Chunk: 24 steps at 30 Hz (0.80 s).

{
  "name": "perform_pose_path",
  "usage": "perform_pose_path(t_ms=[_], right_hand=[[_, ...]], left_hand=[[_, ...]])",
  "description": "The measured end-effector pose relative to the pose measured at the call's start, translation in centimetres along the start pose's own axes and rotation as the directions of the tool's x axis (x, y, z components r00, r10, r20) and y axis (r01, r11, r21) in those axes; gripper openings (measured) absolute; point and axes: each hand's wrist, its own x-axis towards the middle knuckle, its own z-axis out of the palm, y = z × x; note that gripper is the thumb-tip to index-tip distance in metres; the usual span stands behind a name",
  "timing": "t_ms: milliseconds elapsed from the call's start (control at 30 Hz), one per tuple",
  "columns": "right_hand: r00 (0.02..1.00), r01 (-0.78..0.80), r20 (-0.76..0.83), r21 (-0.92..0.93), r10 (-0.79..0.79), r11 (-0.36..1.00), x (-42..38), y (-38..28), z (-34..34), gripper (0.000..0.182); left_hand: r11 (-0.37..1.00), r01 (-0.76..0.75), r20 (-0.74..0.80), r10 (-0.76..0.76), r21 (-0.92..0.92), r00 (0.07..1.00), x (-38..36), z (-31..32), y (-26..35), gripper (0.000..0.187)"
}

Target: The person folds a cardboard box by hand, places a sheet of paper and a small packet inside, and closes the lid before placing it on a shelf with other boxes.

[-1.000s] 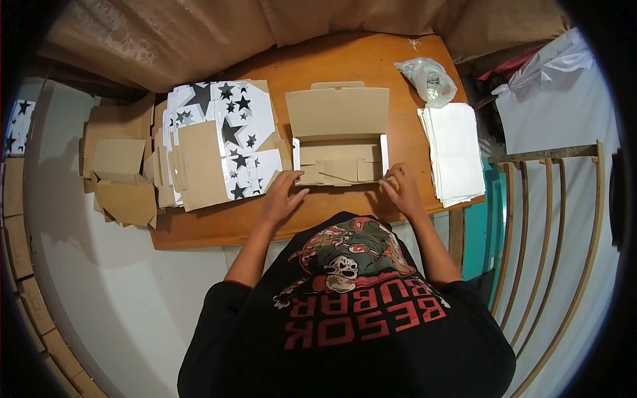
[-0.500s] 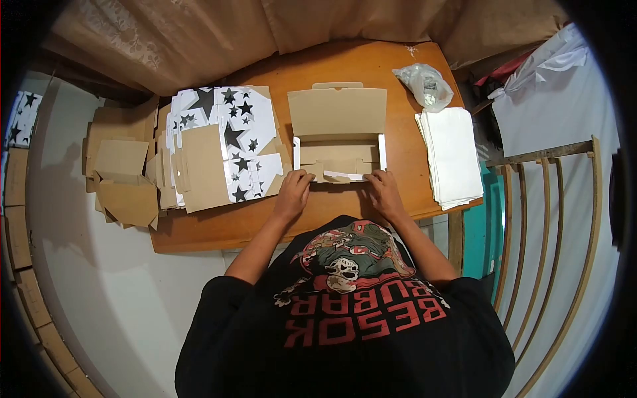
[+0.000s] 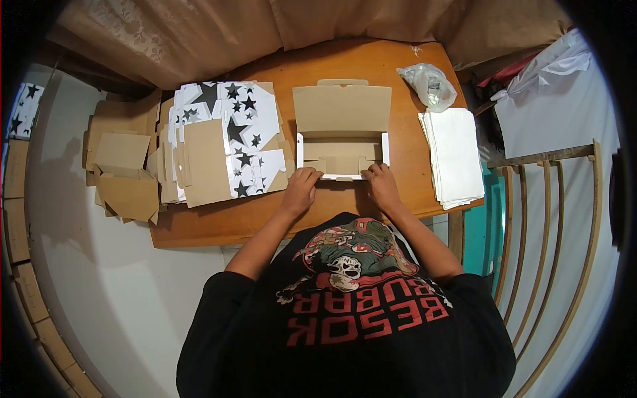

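An open cardboard box (image 3: 342, 147) stands on the wooden table, brown inside with white side edges, its lid (image 3: 342, 109) raised at the back. My left hand (image 3: 303, 188) grips the near left corner of the box, fingers bent over the front wall. At the near right corner my right hand (image 3: 381, 186) holds the same wall, its fingers curled over the edge. Between the hands, the front wall has a small tab at its middle. The fingertips are partly hidden behind the wall.
Flat cardboard sheets with black stars (image 3: 242, 142) lie left on the table (image 3: 265, 222). Folded brown cardboard (image 3: 126, 179) is beyond them. White sheets (image 3: 453, 159) and a plastic bag (image 3: 430, 86) are on the right. A wooden rack (image 3: 547, 225) stands beside the table.
The front flap, tilted inward before, now sits upright along the front edge of the box. Both hands remain at the front corners. The whole view has shifted slightly.
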Motion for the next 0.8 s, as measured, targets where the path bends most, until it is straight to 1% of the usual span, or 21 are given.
perform_pose_path(t_ms=[33, 100, 133, 200, 233, 300, 433, 500, 533, 600, 733, 800], right_hand=[[1.0, 0.001, -0.003, 0.0, -0.001, 1.0, 0.3, -0.1, 0.1, 0.044], [0.998, -0.006, 0.054, -0.065, 0.009, 0.998, 0.8, -0.3, 0.3, 0.038], [0.999, -0.006, 0.053, -0.065, 0.01, 0.998, 0.8, -0.2, 0.4, 0.038], [0.99, 0.075, 0.128, -0.142, -0.057, 0.987, 0.7, 0.3, 0.5, 0.035], [0.99, 0.077, 0.13, -0.142, -0.058, 0.987, 0.5, 0.5, 0.6, 0.035], [0.99, 0.093, 0.113, -0.107, -0.08, 0.99, 0.4, 0.6, 0.7, 0.032], [0.986, 0.112, 0.139, -0.115, -0.096, 0.987, 0.4, 0.7, 0.5, 0.032], [0.993, 0.093, 0.082, -0.123, -0.083, 0.988, 0.4, 0.6, 0.6, 0.034], [0.993, 0.091, 0.081, -0.125, -0.082, 0.988, 0.3, 0.6, 0.5, 0.034], [0.997, 0.072, -0.007, -0.052, -0.072, 0.996, 0.3, 0.5, 0.4, 0.035], [0.996, 0.09, 0.03, 0.01, -0.09, 0.996, 0.4, 0.8, -0.1, 0.035], [0.994, 0.079, 0.071, 0.026, -0.08, 0.997, 0.9, 0.9, -0.2, 0.032]], left_hand=[[1.0, -0.002, -0.002, 0.002, 0.002, 1.0, 0.1, 0.0, 0.1, 0.041], [0.999, 0.048, -0.028, -0.048, -0.022, 0.998, 0.1, 0.1, 0.3, 0.042], [0.999, 0.047, -0.028, -0.048, -0.021, 0.998, 0.1, 0.2, 0.3, 0.042], [0.999, 0.037, -0.084, -0.039, -0.025, 0.996, 0.0, 0.4, 0.2, 0.042], [0.999, 0.039, -0.085, -0.041, -0.026, 0.996, -0.1, 0.5, 0.0, 0.042], [0.999, -0.017, -0.043, 0.015, -0.036, 0.999, -0.2, 0.7, -0.6, 0.041], [0.997, -0.041, -0.01, 0.04, -0.069, 0.999, -0.4, 1.1, -1.3, 0.037], [1.0, -0.006, 0.077, 0.007, -0.011, 0.997, 0.0, 1.1, -1.4, 0.04], [1.0, -0.008, 0.077, 0.009, -0.013, 0.997, 0.2, 1.1, -1.3, 0.04], [1.0, -0.002, 0.123, -0.002, 0.028, 0.992, 0.8, 1.0, -0.9, 0.041], [0.997, 0.005, 0.175, -0.018, 0.075, 0.984, 1.4, 0.9, -0.5, 0.041], [0.993, 0.011, 0.205, -0.036, 0.121, 0.978, 1.5, 1.1, -0.4, 0.04]])
